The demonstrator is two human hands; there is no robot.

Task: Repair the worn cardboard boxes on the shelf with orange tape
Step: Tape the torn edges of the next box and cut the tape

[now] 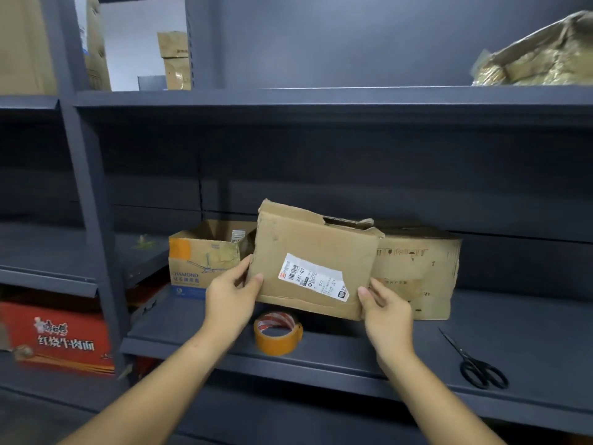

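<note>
Worn box point(316, 264) between both hands

I count three worn cardboard boxes on this shelf: the one with the white label point(316, 268) gripped between my two hands, left hand point(231, 292) and right hand point(386, 311), an open one with an orange patch point(205, 258) behind on the left, and a third point(417, 271) behind on the right. One roll of orange tape point(278, 333) lies under the lifted box, and one pair of black scissors point(475, 364) lies off to the right. Further out I see one red printed carton point(57, 335) on the lower left shelf and one crumpled plastic-wrapped bundle point(539, 56) on the shelf above.
</note>
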